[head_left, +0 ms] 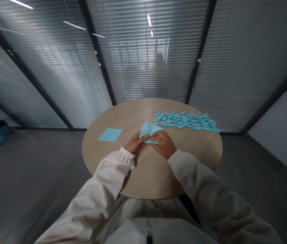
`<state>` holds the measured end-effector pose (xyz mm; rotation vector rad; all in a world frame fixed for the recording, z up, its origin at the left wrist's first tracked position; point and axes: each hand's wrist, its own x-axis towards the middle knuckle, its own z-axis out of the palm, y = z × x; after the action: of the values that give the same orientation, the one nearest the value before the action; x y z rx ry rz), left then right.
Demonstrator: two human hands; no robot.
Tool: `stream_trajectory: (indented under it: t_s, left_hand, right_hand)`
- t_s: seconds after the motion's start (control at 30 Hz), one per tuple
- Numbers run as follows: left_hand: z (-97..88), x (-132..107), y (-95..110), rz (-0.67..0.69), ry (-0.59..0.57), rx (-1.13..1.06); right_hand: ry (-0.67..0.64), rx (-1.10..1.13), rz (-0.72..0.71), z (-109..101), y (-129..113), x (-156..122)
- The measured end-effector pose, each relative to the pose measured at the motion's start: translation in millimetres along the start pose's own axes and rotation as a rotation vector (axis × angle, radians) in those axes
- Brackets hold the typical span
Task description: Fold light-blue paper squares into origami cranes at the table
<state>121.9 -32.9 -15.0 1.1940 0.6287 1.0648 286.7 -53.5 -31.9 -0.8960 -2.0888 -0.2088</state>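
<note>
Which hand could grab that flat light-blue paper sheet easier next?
The left hand, probably: the sheet lies nearer it than the right hand. Both hands are on the folded light-blue paper.

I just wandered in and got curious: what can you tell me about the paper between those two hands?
The light blue paper looks thin, creased and partly folded, with pointed corners at top and right. It is held over the round table. The left hand grips its lower left, thumb on top; the right hand pinches its lower right, hiding part of it.
</note>
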Motion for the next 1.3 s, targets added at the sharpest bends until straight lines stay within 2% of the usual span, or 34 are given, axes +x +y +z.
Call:
stream_trajectory:
  t_s: [0.43,0.63,0.8,0.97,1.2,1.3]
  left_hand:
    - [-17.1,7.3,0.8,-0.038,0.210,-0.098]
    - [-16.8,5.2,-0.2,-0.095,0.114,-0.124]
    - [-15.2,3.2,-2.2,-0.091,0.023,-0.151]
    - [-16.7,3.2,-2.3,-0.090,0.037,-0.150]
    - [-13.9,2.0,-1.2,-0.090,0.015,-0.128]
    - [-11.1,0.9,-0.7,-0.102,-0.020,-0.116]
  right_hand:
    - [-0.018,0.062,-0.009,0.3,4.9,-0.9]
    - [0.045,0.098,0.090,0.4,3.3,0.6]
    - [0.140,0.273,0.249,2.0,7.3,2.7]
    - [0.166,0.436,0.358,2.9,12.7,3.3]
    - [0.207,0.499,0.545,2.2,14.8,2.7]
    - [0.200,0.657,0.649,3.4,15.1,2.9]
